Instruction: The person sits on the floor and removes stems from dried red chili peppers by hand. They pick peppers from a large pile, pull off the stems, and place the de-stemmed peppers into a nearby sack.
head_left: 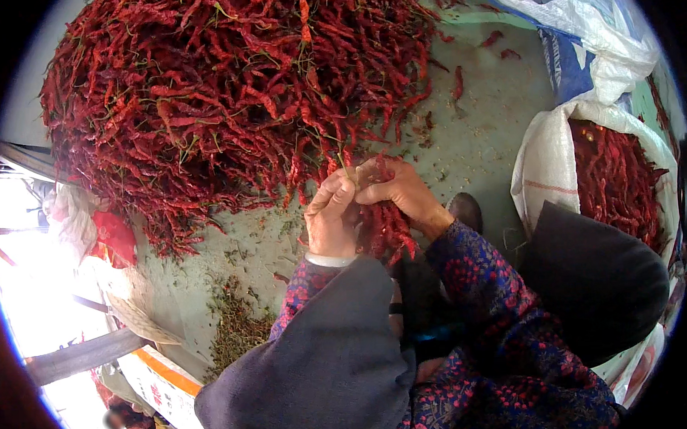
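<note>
A large heap of dried red chillies (203, 91), many with pale stems, spreads over the floor in front of me. My left hand (330, 219) is closed at the heap's near edge, thumb and forefinger pinching a thin pale chilli stem (350, 169). Close against it on the right, my right hand (403, 193) is curled, its thumb and fingertips meeting near the same stem. A bunch of red chillies (389, 232) hangs below the right palm, held by fingers partly hidden from view.
At the right stands a white woven sack (534, 159) with red chillies (618, 182) inside. Another white and blue sack (610, 42) lies beyond it. Loose stems (238, 332) are piled at lower left. A shoe (466, 210) shows beside my right wrist; a wooden bar (91, 356) is far left.
</note>
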Available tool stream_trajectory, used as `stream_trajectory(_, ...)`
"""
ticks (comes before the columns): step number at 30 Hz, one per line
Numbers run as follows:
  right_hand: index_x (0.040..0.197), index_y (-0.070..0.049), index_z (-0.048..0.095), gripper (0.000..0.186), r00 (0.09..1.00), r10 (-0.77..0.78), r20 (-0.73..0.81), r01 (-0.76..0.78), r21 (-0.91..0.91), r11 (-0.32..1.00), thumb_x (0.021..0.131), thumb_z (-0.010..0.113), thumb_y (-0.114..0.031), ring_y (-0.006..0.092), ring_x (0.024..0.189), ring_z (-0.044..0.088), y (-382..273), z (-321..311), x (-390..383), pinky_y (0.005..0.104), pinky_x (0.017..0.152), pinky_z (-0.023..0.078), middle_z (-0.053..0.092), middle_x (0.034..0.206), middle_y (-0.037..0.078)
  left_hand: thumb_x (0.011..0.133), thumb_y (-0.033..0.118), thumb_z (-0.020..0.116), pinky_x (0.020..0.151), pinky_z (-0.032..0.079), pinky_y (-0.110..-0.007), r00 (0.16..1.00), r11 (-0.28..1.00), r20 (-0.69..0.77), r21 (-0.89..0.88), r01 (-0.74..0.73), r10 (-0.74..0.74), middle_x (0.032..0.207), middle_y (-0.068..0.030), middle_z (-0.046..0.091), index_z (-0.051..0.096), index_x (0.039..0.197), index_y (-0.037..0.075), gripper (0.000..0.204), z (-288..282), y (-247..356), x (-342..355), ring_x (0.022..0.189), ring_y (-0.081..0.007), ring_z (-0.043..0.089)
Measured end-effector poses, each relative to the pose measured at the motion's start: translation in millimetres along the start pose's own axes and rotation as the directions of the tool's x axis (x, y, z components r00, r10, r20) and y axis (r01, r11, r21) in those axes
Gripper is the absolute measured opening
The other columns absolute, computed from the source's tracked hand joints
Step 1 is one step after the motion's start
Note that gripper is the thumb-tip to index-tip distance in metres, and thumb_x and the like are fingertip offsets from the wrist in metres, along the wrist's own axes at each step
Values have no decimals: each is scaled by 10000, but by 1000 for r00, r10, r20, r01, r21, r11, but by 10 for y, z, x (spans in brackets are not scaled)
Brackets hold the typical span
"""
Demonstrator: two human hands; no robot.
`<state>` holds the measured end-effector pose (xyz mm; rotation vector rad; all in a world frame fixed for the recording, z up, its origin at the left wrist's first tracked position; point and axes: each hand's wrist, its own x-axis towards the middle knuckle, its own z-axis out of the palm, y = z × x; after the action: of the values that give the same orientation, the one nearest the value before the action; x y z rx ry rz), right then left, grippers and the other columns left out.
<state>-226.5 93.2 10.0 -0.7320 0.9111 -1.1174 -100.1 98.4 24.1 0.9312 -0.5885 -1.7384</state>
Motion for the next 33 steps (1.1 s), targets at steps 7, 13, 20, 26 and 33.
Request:
stream_trajectory(7, 793, -13, 584, 183, 996, 94, 10, -94, 31, 995, 617, 629, 8, 116, 706, 549, 23, -121, 27, 246, 674, 439, 588, 770, 39, 793, 245, 553, 438, 310, -168, 997, 867, 17, 493, -72, 74, 765, -42, 576, 559, 943, 22, 269, -245, 382, 52, 575, -70, 485)
stream_trajectory(13, 780, -11, 588, 189, 983, 126, 131, -131, 33, 991, 598, 638, 6, 121, 693, 553, -71, -86, 5, 243, 671, 439, 588, 743, 41, 727, 353, 632, 408, 283, -175, 953, 733, 209, 680, 19, -218, 619, -5, 491, 529, 853, 31, 361, -218, 517, 119, 519, -56, 452)
stream_trajectory(20, 791, 3, 596, 212, 991, 97, 91, -92, -57, 994, 581, 624, 16, 115, 659, 548, -31, -76, 7, 238, 632, 442, 592, 726, 42, 739, 193, 639, 488, 351, -229, 925, 320, 376, 884, -342, -49, 594, -22, 498, 534, 677, 5, 224, -45, 480, 137, 552, -66, 439)
stream_trajectory(26, 763, 1, 625, 201, 983, 170, 70, -154, -192, 969, 564, 648, -14, 91, 599, 527, 31, -60, 3, 226, 564, 422, 595, 661, 26, 745, 124, 612, 475, 366, -263, 864, 228, 504, 840, -493, 15, 582, -57, 500, 540, 677, -6, 163, -173, 430, 158, 523, -96, 464)
stream_trajectory(33, 737, -12, 611, 171, 996, 88, 10, -78, -376, 923, 579, 655, -60, 75, 585, 509, 9, 26, -40, 233, 547, 412, 589, 631, 22, 752, 120, 589, 400, 341, -273, 836, 114, 458, 853, -509, 302, 567, -60, 504, 538, 652, 19, 150, -166, 214, 38, 480, -126, 496)
